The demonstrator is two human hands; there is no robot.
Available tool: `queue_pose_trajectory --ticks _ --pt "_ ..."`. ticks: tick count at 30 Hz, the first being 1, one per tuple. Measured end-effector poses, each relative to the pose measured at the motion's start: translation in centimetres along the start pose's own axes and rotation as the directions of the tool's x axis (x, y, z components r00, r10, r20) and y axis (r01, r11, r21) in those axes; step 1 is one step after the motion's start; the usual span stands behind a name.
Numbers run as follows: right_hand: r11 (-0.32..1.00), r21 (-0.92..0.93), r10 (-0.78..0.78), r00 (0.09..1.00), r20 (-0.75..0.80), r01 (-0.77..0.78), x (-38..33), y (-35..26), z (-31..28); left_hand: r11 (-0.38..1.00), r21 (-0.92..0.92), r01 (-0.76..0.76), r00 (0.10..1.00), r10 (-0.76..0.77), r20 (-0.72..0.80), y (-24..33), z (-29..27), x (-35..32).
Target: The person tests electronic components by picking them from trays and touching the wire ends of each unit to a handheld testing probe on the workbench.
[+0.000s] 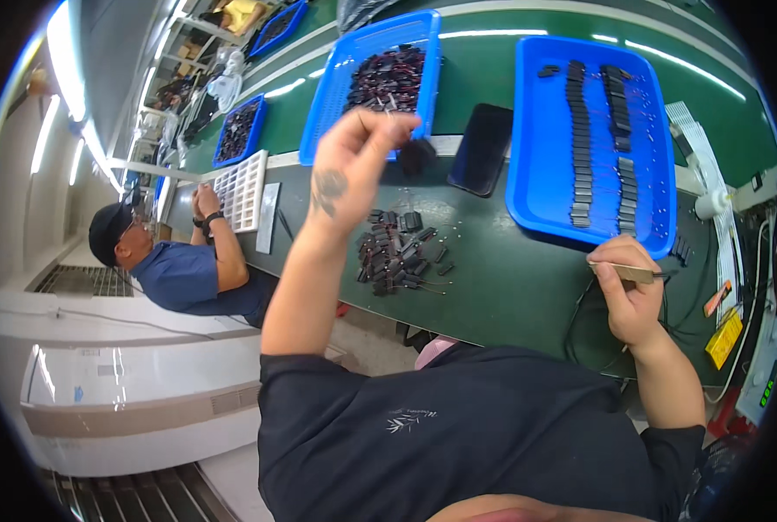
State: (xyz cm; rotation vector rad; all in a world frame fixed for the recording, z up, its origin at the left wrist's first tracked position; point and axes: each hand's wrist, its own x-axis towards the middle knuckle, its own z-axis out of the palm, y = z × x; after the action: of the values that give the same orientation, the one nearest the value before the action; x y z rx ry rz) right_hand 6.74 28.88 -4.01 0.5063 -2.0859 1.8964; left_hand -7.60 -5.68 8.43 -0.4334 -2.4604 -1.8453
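Hands [362, 157], small black component [417, 157], slim tool [634, 273]

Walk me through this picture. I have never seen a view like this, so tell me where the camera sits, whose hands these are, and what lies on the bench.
The camera sits on a person's head and looks down, with a fisheye lens that bends straight edges. The two forearms coming up from below are that person's own. The left hand is raised and pinches a small black component. The right hand holds a thin tool, probably tweezers.

On the green bench lies a loose pile of small black parts, a dark phone, a blue tray of jumbled parts and a second blue tray with parts laid in neat rows. A co-worker in a cap sits further along the bench.
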Motion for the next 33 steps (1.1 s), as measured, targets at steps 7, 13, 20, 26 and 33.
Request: queue_pose_trajectory --ticks 7,13,20,26,33 --pt "0.998 -0.045 0.033 0.999 -0.017 -0.034 0.7 -0.9 -0.6 0.941 -0.327 0.084 0.993 -0.107 -0.054 -2.1 -6.1 8.0" --pt "0.982 -0.186 -0.030 0.999 0.019 0.033 0.1 0.0 -0.2 0.863 -0.442 0.243 0.951 -0.301 -0.064 -10.3 -8.8 15.0" --pt "0.902 -0.322 -0.207 0.943 0.260 0.287 0.0 0.5 1.4 0.859 -0.428 0.282 0.894 -0.397 -0.207 -12.2 -5.7 17.1" --pt "0.895 -0.321 -0.213 0.928 0.306 0.311 0.1 1.1 1.8 0.939 0.025 0.343 0.902 -0.322 -0.287 -10.5 -6.5 17.5" --pt "0.887 -0.377 -0.193 0.956 0.221 0.267 0.6 1.3 1.5 0.735 0.653 0.182 0.983 -0.142 -0.114 -11.1 -3.8 16.9"
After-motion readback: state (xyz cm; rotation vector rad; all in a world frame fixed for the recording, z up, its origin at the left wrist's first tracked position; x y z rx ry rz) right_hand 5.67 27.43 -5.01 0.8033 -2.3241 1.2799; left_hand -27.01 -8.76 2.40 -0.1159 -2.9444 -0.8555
